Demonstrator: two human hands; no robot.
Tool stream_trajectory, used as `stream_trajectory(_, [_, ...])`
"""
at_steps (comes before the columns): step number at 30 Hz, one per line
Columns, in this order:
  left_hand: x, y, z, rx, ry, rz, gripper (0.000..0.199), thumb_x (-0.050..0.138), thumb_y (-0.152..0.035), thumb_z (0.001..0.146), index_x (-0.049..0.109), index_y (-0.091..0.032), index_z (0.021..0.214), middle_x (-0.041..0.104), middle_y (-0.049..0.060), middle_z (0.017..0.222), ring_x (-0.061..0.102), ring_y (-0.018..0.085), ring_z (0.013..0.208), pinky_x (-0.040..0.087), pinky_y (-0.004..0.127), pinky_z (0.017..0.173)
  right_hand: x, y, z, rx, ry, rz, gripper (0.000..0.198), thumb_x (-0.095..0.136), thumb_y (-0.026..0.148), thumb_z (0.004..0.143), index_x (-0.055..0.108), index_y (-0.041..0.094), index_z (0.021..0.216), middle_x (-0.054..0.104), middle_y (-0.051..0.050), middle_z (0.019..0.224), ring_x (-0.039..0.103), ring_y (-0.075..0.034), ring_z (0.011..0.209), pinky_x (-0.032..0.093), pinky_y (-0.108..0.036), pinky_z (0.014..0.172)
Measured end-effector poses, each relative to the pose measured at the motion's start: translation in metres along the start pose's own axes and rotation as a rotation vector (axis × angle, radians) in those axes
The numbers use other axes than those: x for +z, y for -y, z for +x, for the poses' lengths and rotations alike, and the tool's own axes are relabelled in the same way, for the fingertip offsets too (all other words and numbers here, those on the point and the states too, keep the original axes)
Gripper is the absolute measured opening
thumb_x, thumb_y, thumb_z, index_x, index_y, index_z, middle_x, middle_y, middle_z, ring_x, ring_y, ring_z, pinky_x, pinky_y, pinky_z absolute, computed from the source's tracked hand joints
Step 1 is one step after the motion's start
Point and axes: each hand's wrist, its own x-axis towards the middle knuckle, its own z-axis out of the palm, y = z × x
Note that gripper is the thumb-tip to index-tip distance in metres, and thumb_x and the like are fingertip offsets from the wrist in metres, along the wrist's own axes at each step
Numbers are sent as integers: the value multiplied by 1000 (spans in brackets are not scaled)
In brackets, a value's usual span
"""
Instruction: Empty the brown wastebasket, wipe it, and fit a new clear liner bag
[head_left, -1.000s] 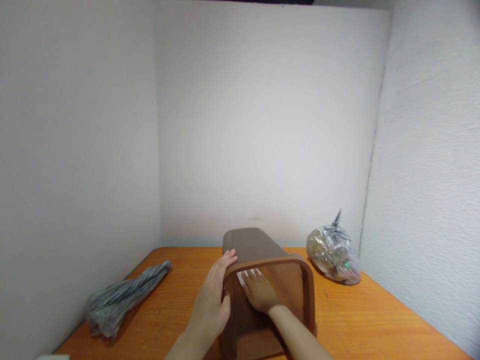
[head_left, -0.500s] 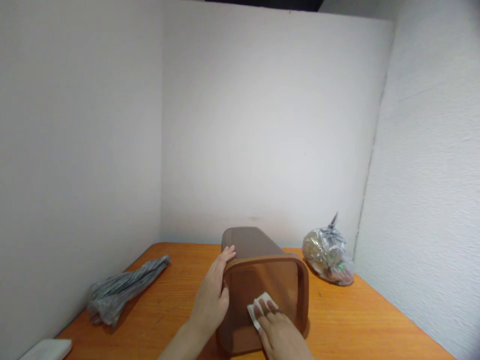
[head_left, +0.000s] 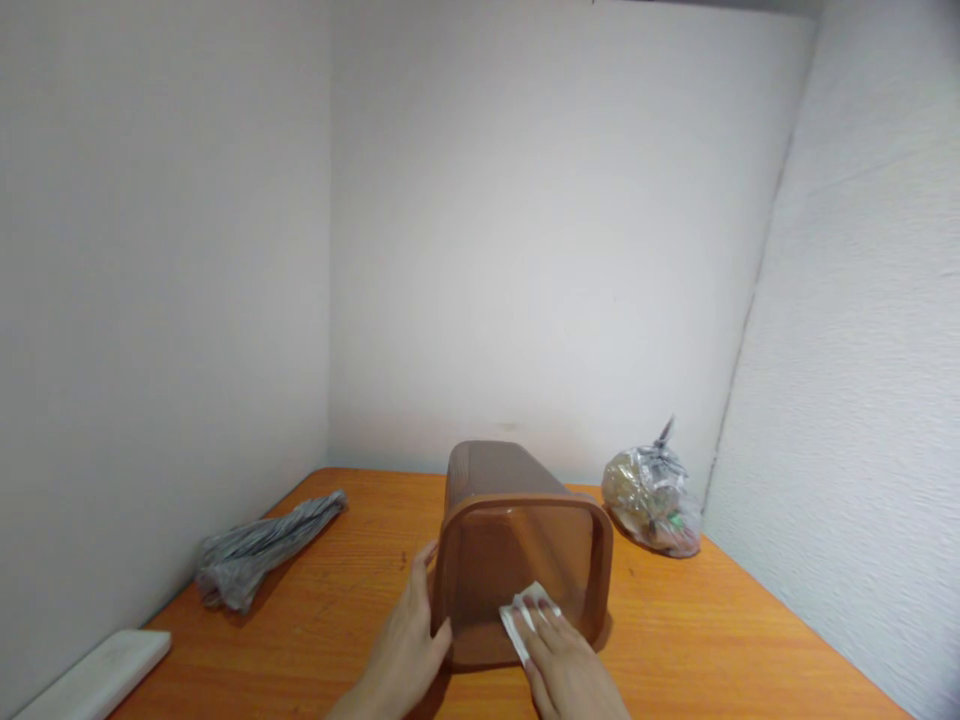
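A brown plastic trash bin (head_left: 501,467) lies on its side on the wooden table, its open mouth facing me. At the lower left of its rim, my left hand (head_left: 405,640) grips the bin, thumb at the mouth's edge and fingers along the outer side. My right hand (head_left: 562,655) holds a folded white cloth (head_left: 514,622) under its fingers, at the lower part of the bin's mouth. Whether the cloth touches the inner wall, I cannot tell.
A bunched grey plastic bag (head_left: 266,550) lies on the table (head_left: 720,640) at the left. Near the front left is a white flat object (head_left: 105,675). A knotted clear bag of rubbish (head_left: 652,500) stands at the back right. White walls enclose the table.
My left hand has slid down from the bin's upper left corner to its lower left side. The right hand stays at the mouth with the cloth. The view has tilted slightly down.
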Motion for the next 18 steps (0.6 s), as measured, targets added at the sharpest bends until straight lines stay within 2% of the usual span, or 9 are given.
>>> stream_trajectory(3, [-15, -17, 7, -38, 51, 43, 54, 44, -5, 78, 28, -19, 127, 59, 18, 129, 64, 25, 116, 51, 43, 99, -5, 5, 0, -35, 4, 101, 53, 42, 16, 92, 45, 16, 145, 39, -11, 151, 38, -28, 140, 34, -45, 115])
stream_trajectory(6, [-37, -44, 26, 19, 15, 163, 50, 43, -2, 74, 33, -21, 120, 55, 16, 134, 60, 25, 121, 48, 43, 101, -6, 16, 6, -39, -46, 270, 53, 40, 18, 96, 40, 18, 149, 35, -11, 155, 34, -24, 143, 31, -44, 116])
stream_trajectory(9, [-57, -76, 47, 79, 20, 337, 39, 45, -5, 79, 42, -23, 113, 63, 11, 124, 61, 26, 119, 48, 41, 98, -7, 33, 19, -42, -90, 489, 50, 37, 23, 99, 39, 17, 149, 36, -11, 155, 33, -21, 144, 28, -42, 118])
stream_trajectory(11, [-67, -97, 58, 121, 33, 493, 28, 45, -8, 83, 47, -23, 106, 68, 8, 112, 66, 27, 110, 51, 38, 89, -8, 45, 28, -84, -130, 587, 49, 36, 23, 100, 42, 17, 147, 42, -10, 153, 37, -19, 142, 30, -40, 117])
stream_trajectory(13, [-71, -114, 67, 168, 50, 668, 21, 43, -9, 87, 50, -24, 102, 71, 6, 103, 70, 28, 96, 53, 35, 76, -9, 55, 35, -82, -154, 532, 45, 34, 20, 99, 51, 18, 141, 54, -9, 145, 49, -19, 134, 39, -37, 112])
stream_trajectory(15, [-69, -126, 73, 216, 63, 800, 22, 42, -9, 90, 53, -24, 102, 72, 5, 102, 71, 27, 88, 52, 34, 67, -7, 61, 38, -13, -137, 390, 44, 32, 13, 94, 65, 14, 123, 68, -12, 126, 63, -22, 117, 50, -36, 102])
stream_trajectory(17, [-62, -131, 78, 270, 66, 852, 26, 42, -8, 92, 55, -24, 108, 71, 5, 114, 71, 27, 94, 54, 34, 71, -3, 60, 40, 51, -108, 282, 44, 35, 7, 87, 70, 10, 112, 72, -17, 116, 66, -28, 113, 50, -40, 100])
stream_trajectory(18, [-57, -131, 80, 300, 68, 856, 28, 43, -9, 93, 56, -23, 113, 69, 6, 122, 69, 26, 100, 55, 35, 76, 0, 57, 41, 55, -96, 247, 46, 37, 5, 83, 69, 7, 115, 69, -19, 121, 62, -30, 118, 47, -42, 104])
